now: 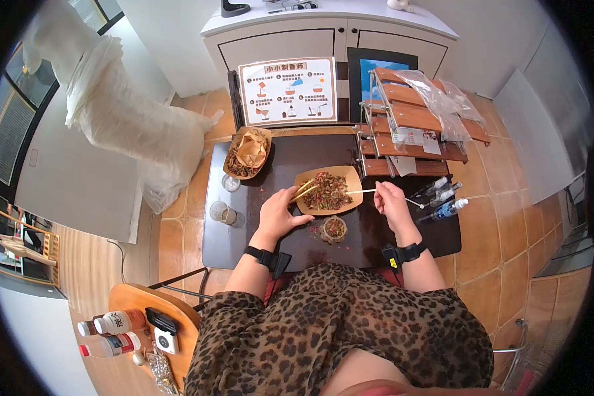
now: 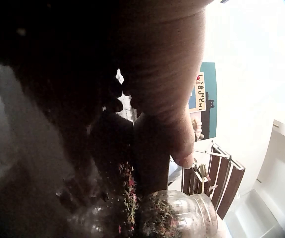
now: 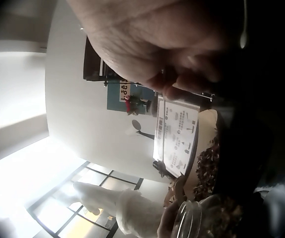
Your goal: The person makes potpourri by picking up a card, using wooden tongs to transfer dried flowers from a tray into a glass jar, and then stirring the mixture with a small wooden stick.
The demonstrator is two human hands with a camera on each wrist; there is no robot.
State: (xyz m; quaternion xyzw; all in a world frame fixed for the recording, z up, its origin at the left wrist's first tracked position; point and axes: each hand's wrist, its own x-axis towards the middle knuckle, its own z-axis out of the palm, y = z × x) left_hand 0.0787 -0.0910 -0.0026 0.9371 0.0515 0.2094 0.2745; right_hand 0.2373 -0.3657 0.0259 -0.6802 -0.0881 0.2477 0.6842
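A paper tray (image 1: 352, 178) of chopped dried herbs with red and green bits sits mid-table in the head view. Along its left side rest the fingers of my left hand (image 1: 278, 214), thumb spread apart, beside thin yellowish strips (image 1: 303, 191). My right hand (image 1: 393, 206) pinches a thin pale stick (image 1: 361, 191); one end reaches over the herbs, and the small rounded other end (image 3: 243, 39) shows in the right wrist view. Just in front of the tray stands a small glass jar (image 1: 334, 229) holding similar herbs, also seen as a clear jar (image 2: 202, 213) in the left wrist view.
Back left, another paper tray (image 1: 266, 140) holds brown pieces and crumpled paper. A clear cup (image 1: 222, 212) and small dish (image 1: 230, 183) stand at left. Small bottles (image 1: 450, 208) lie right, below a slatted wooden rack (image 1: 412, 115). An instruction board (image 1: 288, 92) stands behind.
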